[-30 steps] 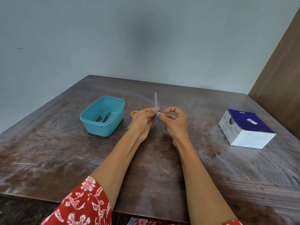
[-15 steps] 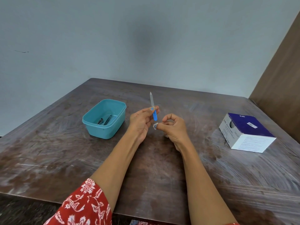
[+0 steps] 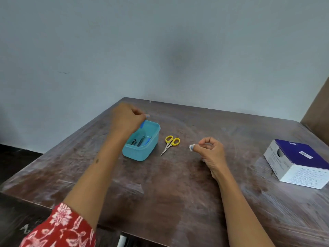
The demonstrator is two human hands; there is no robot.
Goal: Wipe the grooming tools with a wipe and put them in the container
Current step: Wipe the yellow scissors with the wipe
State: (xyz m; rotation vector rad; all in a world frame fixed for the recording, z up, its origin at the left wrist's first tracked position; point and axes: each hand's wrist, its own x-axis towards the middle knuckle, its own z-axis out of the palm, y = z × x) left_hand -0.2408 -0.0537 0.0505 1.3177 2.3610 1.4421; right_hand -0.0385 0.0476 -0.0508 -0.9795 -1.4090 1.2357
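My left hand (image 3: 127, 120) hovers over the far rim of the teal container (image 3: 140, 154), fingers closed on the nail file (image 3: 143, 124). Only the file's blue handle shows below my fingers, angled down into the container. Several dark metal tools (image 3: 140, 141) lie on the container's bottom. Small scissors with yellow handles (image 3: 170, 142) lie on the table just right of the container, tips toward me. My right hand (image 3: 210, 150) rests to the right of the scissors and pinches a small folded white wipe (image 3: 191, 147) between thumb and forefinger.
A white and dark blue cardboard box (image 3: 299, 163) sits near the right edge of the worn wooden table (image 3: 169, 189). A grey wall stands behind the table's far edge. A brown panel rises at the far right.
My left hand has carried the nail file away from the right hand, left and farther off, to above the container. The right hand stays put with the wipe. The scissors are now uncovered.
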